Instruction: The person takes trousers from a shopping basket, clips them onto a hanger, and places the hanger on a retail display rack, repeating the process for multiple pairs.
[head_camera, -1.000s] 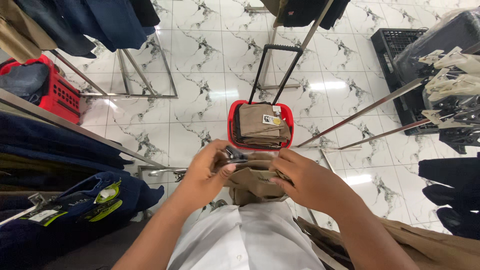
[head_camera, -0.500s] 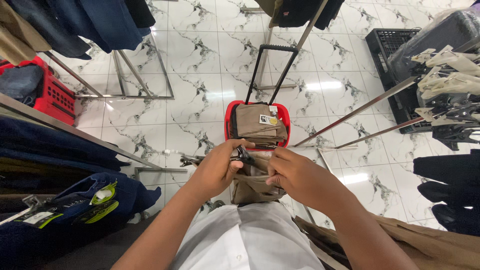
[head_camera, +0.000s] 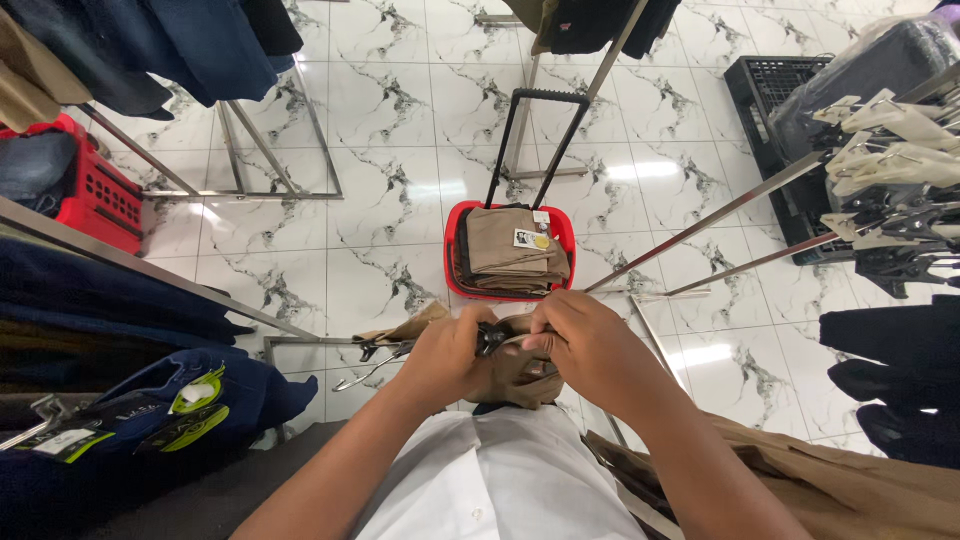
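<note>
From the head view, the left hand (head_camera: 450, 352) and the right hand (head_camera: 585, 345) are both closed tight on a black clip hanger (head_camera: 490, 338) with tan trousers (head_camera: 515, 375), held just above a red basket (head_camera: 455, 270) of folded tan clothes (head_camera: 510, 255).

We are wearing a plain white shirt (head_camera: 500, 480), smooth and lightly creased across the front. Our forearms are showing bare, with no sleeves reaching them. Our left hand (head_camera: 447, 357) and right hand (head_camera: 590, 345) are wearing no rings, watch or gloves.
</note>
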